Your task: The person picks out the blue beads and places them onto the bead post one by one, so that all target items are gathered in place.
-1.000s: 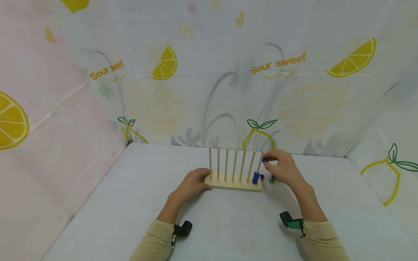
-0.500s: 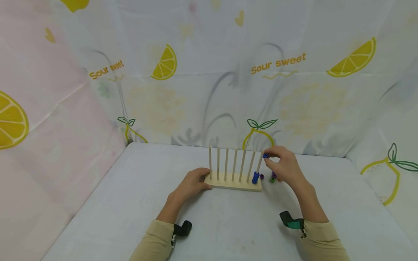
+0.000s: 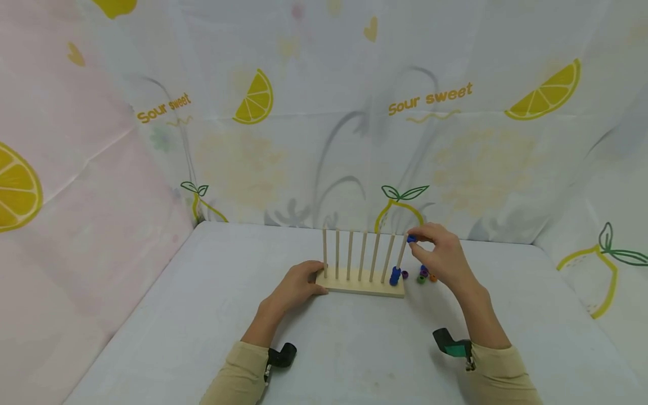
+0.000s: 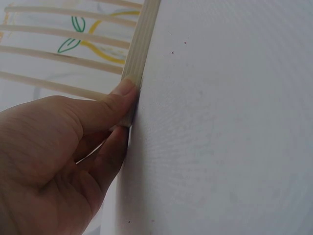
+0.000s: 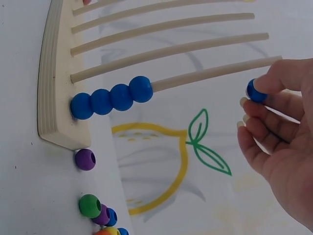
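A pale wooden base (image 3: 359, 286) carries a row of several upright rods. Blue beads (image 5: 111, 99) are stacked at the foot of its rightmost rod (image 5: 215, 73). My left hand (image 3: 298, 289) grips the base's left end; in the left wrist view its thumb (image 4: 117, 100) lies on the front edge and the fingers curl beneath. Between thumb and fingertips, my right hand (image 3: 442, 256) pinches one more blue bead (image 5: 256, 91). That bead is beside the top of the rightmost rod, off the rod.
Right of the base a purple bead (image 5: 85, 159) lies alone on the white table (image 3: 202, 315). Close by is a small cluster with a green bead (image 5: 90, 206), an orange bead (image 3: 432, 278) and others. A printed cloth (image 3: 324, 140) hangs behind the table.
My right hand has lifted slightly, carrying the blue bead a little higher beside the rod's top. The left hand keeps its grip on the base, and the stacked beads stay put.
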The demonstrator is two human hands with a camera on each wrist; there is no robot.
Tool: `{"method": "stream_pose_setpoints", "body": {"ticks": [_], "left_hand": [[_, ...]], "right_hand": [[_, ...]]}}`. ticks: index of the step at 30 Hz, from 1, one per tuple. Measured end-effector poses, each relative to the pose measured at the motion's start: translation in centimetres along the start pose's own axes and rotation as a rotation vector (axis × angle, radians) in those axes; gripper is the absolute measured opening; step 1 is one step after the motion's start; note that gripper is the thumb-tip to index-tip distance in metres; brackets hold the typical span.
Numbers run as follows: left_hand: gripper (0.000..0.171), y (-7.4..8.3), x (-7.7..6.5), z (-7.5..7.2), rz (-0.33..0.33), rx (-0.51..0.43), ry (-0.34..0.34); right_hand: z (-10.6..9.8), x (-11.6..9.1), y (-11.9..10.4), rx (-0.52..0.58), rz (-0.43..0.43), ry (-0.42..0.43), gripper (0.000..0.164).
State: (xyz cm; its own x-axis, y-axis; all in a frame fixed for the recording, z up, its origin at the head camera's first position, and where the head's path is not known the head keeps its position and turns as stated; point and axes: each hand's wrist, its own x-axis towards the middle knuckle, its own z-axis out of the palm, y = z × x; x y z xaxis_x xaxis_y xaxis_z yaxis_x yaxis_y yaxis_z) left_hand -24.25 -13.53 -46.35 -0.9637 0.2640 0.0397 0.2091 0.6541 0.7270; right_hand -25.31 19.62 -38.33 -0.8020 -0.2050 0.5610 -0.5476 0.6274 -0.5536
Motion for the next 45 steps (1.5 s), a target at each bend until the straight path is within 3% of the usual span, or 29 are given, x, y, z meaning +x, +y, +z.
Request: {"method": "stream_pose_setpoints", "body": {"ticks": [26, 39, 45], "left_hand": [[0.061, 0.2, -0.2, 0.1, -0.003, -0.012, 0.001], [0.059, 0.2, -0.2, 0.1, -0.003, -0.019, 0.006], [0.059, 0.1, -0.2, 0.1, 0.004, -0.026, 0.005]], "right_hand": [[-0.6, 0.1, -1.9, 0.048, -0.065, 0.115, 0.022], [-0.2, 0.1, -2.5, 0.047, -0.093, 0.117, 0.025], [0.0, 0.1, -2.6, 0.018, -0.067, 0.097, 0.023]]}}
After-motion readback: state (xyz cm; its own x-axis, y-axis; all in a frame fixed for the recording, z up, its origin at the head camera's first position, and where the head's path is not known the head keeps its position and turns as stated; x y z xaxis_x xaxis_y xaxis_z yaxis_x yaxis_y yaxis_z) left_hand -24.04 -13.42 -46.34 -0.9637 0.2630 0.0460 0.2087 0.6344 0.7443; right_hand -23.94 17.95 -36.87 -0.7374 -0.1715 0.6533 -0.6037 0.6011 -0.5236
